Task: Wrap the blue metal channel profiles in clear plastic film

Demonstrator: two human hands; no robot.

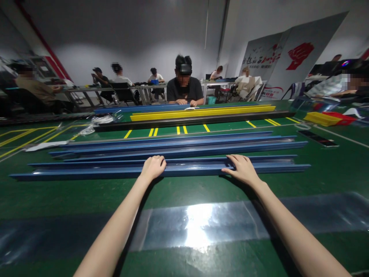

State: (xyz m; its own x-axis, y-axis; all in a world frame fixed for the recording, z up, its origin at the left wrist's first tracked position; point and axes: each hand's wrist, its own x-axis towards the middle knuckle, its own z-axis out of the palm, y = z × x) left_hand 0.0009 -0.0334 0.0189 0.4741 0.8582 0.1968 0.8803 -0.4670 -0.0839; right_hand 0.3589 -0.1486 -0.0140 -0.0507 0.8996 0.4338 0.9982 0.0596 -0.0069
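A long blue channel lies across the green table. My left hand rests on its middle stretch, fingers curled over it and thumb at the near side. Farther right, my right hand has its fingers over the same channel, thumb apart from them and touching the near wall. Just beyond lie more blue channels, side by side. Between my forearms and under them, a wide clear plastic strip stretches across the near part of the table and reflects the light.
Yellow channels and a black bar lie farther back, before a seated person. A phone and yellow and red trays are at right. Crumpled clear plastic lies back left. Other people sit behind.
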